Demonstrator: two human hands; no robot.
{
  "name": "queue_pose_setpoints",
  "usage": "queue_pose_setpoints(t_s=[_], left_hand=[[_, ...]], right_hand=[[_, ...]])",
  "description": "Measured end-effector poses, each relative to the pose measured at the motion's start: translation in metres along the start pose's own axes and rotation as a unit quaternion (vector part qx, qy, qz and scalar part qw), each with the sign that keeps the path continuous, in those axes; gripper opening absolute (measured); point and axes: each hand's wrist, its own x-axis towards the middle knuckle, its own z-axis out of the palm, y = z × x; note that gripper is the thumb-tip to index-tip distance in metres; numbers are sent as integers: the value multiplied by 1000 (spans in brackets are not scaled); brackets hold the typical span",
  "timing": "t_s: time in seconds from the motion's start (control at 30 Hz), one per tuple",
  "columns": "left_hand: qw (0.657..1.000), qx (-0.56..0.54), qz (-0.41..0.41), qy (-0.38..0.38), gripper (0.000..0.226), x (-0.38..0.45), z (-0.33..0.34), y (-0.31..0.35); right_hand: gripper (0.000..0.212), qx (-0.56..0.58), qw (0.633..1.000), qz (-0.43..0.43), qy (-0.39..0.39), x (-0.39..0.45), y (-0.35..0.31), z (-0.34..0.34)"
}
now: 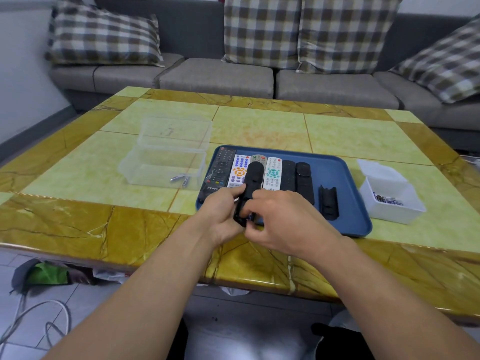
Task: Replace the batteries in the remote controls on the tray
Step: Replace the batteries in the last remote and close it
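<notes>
1. Grey sofa (215, 76) with plaid cushions (104, 35) stands behind a yellow-green marble tabletop (259, 128).
2. At left, a clear plastic box (168, 152) holds two loose batteries (181, 179).
3. Left hand (220, 216) grips a black remote (249, 190) above the blue tray's (345, 203) near edge, fingers curled round its body.
4. Right hand (283, 219) pinches at the remote's lower end; what lies under the fingertips is hidden.
5. On the tray lie six more remotes (272, 175) in a row, and a detached black battery cover (328, 202) beside them.
6. At right, a white container (389, 201) holds batteries (388, 200).
</notes>
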Motion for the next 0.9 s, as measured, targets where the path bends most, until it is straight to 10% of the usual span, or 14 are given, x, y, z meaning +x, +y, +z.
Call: queue_pose_setpoints(t_s=[0.9], left_hand=[[998, 67, 10, -5, 28, -10, 2, -9]], right_hand=[[18, 73, 990, 60, -102, -2, 14, -9]])
